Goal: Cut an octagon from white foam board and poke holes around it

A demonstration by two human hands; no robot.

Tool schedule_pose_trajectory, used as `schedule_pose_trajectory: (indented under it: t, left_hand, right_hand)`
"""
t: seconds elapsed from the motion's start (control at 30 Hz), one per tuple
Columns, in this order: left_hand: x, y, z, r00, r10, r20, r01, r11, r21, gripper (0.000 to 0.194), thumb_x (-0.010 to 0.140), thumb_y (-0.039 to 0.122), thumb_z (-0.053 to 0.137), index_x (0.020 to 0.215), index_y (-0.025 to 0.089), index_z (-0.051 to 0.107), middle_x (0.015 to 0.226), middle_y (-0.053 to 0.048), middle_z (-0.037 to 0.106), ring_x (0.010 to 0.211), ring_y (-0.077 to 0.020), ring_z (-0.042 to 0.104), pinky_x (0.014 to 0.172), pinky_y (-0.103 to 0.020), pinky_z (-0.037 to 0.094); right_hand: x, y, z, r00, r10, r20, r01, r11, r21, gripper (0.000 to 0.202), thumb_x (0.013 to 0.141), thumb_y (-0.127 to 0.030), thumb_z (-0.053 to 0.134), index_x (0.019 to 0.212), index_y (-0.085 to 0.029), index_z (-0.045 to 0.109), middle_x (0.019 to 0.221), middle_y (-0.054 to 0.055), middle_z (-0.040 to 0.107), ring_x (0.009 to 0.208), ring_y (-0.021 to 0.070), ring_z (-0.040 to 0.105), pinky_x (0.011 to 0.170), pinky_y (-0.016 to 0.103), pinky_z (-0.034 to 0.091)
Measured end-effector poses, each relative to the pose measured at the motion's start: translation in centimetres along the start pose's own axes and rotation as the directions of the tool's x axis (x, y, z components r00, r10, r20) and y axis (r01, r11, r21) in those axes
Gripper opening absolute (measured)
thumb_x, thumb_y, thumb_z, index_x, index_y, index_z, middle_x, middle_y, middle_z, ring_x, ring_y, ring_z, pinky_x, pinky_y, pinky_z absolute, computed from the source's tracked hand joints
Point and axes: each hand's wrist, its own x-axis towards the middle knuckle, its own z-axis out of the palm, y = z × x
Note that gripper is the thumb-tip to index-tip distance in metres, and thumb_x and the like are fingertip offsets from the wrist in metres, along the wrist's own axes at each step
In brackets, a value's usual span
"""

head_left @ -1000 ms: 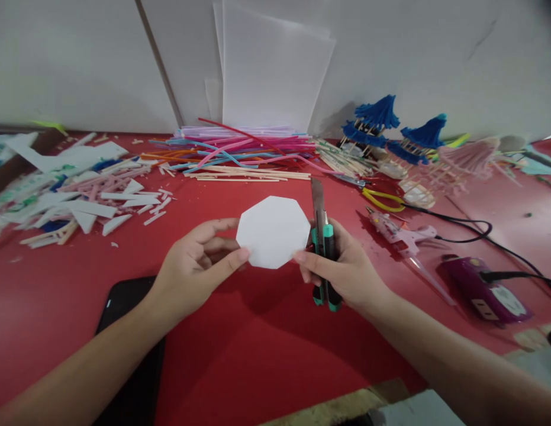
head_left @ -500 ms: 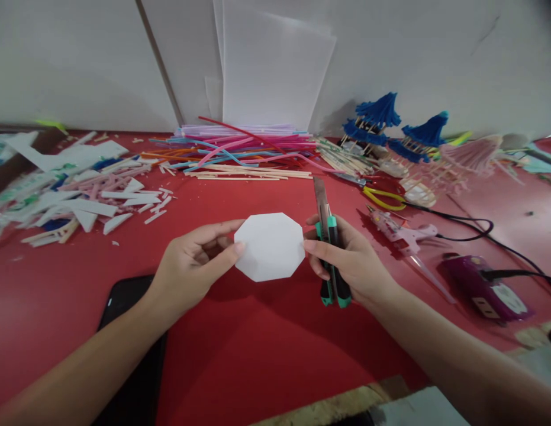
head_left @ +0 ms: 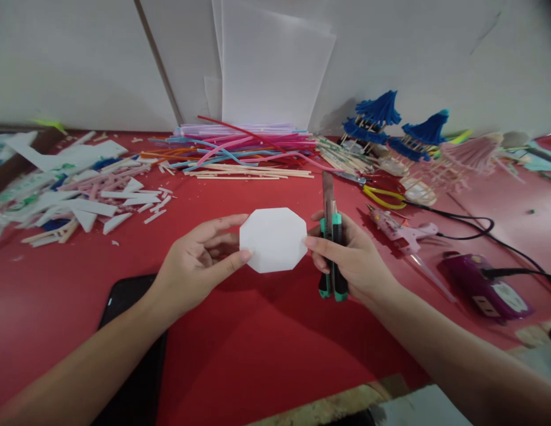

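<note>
A white eight-sided piece (head_left: 274, 240) is held up over the red table (head_left: 239, 343). My left hand (head_left: 199, 254) pinches its left edge between thumb and fingers. At the right edge, the thumb tip of my right hand (head_left: 353, 251) touches the piece. My right hand is also wrapped round two green-and-black cutters (head_left: 332, 254), held upright side by side, one with a long blade pointing up.
Scraps (head_left: 84, 201) lie at the left, above a black phone (head_left: 133, 319). Coloured pipe cleaners (head_left: 244, 145) line the back. On the right are pliers (head_left: 384, 197), a glue gun (head_left: 406, 234), a purple power block (head_left: 486, 287) and blue-roofed models (head_left: 424, 133).
The white piece has shifted slightly right and up and turned a little in my fingers. The cutters have moved slightly right with my right hand.
</note>
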Motion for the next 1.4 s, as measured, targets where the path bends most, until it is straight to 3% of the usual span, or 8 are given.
schedule_pose_trajectory:
  t: [0.47,0.77,0.83,0.93,1.07,1.17,1.23,1.4]
  left_hand:
    - [0.1,-0.1,0.2,0.997,0.083,-0.011,-0.083,0.996,-0.030,0.041,0.076,0.023,0.075,0.115,0.022,0.064,0.096,-0.002,0.077,0.086,-0.0138,0.072,0.073,-0.017,0.057]
    - [0.1,-0.7,-0.1,0.997,0.070,-0.033,-0.064,0.986,0.156,0.041,0.081,0.036,0.069,0.118,0.022,0.062,0.096,-0.004,0.074,0.083,-0.0159,0.070,0.069,-0.023,0.057]
    - [-0.1,-1.0,-0.2,0.997,0.073,-0.005,-0.066,0.928,0.367,0.039,0.083,0.039,0.063,0.119,0.021,0.061,0.092,-0.004,0.072,0.075,-0.0161,0.068,0.064,-0.026,0.055]
    - [-0.3,-1.3,0.0,0.989,0.120,0.087,-0.148,0.732,0.665,0.033,0.087,0.038,0.053,0.114,0.020,0.062,0.080,-0.003,0.068,0.066,-0.0176,0.062,0.062,-0.032,0.052]
    - [-0.4,-0.9,0.1,0.947,0.301,0.112,-0.261,0.521,0.813,0.030,0.090,0.042,0.050,0.097,0.017,0.065,0.092,-0.009,0.064,0.090,-0.0267,0.059,0.080,-0.043,0.047]
    - [-0.3,-0.2,-0.2,0.969,0.216,0.121,-0.239,0.681,0.692,0.026,0.091,0.041,0.051,0.087,0.019,0.064,0.085,-0.005,0.063,0.079,-0.0204,0.059,0.072,-0.035,0.047]
    - [-0.4,0.3,-0.4,0.969,0.085,0.234,-0.199,0.829,0.522,0.027,0.092,0.042,0.050,0.085,0.020,0.064,0.080,-0.001,0.065,0.071,-0.0160,0.059,0.065,-0.029,0.045]
    - [-1.0,0.8,0.0,0.855,0.063,0.515,-0.183,0.965,0.186,0.018,0.087,0.037,0.061,0.086,0.019,0.062,0.079,0.002,0.065,0.067,-0.0103,0.055,0.059,-0.021,0.042]
  right_hand:
    - [0.1,0.2,-0.2,0.999,0.030,0.024,-0.030,0.999,-0.011,0.034,0.073,-0.026,0.077,0.097,-0.021,0.055,0.066,-0.007,0.059,0.041,0.0060,0.049,0.037,0.021,0.034]
    - [0.2,0.2,-0.1,0.999,0.037,0.005,-0.037,0.999,-0.007,0.033,0.071,-0.023,0.073,0.098,-0.021,0.054,0.069,-0.006,0.061,0.040,0.0057,0.048,0.037,0.021,0.033]
    - [0.3,0.2,-0.1,0.999,0.032,0.014,-0.032,0.999,-0.001,0.032,0.071,-0.024,0.072,0.097,-0.020,0.054,0.070,-0.005,0.062,0.041,0.0054,0.048,0.037,0.021,0.033]
    - [0.3,0.3,0.0,0.999,0.029,0.036,-0.029,1.000,0.004,0.034,0.070,-0.025,0.074,0.097,-0.021,0.053,0.071,-0.005,0.063,0.041,0.0053,0.048,0.037,0.020,0.033]
    - [-0.2,0.6,0.8,0.991,0.072,0.114,-0.071,0.997,-0.014,0.039,0.070,-0.030,0.077,0.098,-0.022,0.052,0.070,-0.007,0.060,0.041,0.0051,0.047,0.036,0.019,0.034]
    - [-1.0,0.8,1.6,0.969,0.145,0.199,-0.135,0.989,-0.063,0.037,0.073,-0.035,0.076,0.097,-0.022,0.051,0.067,-0.008,0.058,0.042,0.0055,0.048,0.037,0.019,0.036]
    - [-1.5,0.9,2.2,0.943,0.188,0.273,-0.168,0.981,-0.095,0.035,0.075,-0.035,0.074,0.098,-0.021,0.051,0.063,-0.008,0.056,0.041,0.0056,0.048,0.038,0.019,0.036]
    - [-2.4,0.6,3.0,0.887,0.238,0.397,-0.206,0.971,-0.122,0.040,0.075,-0.036,0.074,0.103,-0.021,0.050,0.063,-0.009,0.054,0.042,0.0052,0.047,0.039,0.018,0.038]
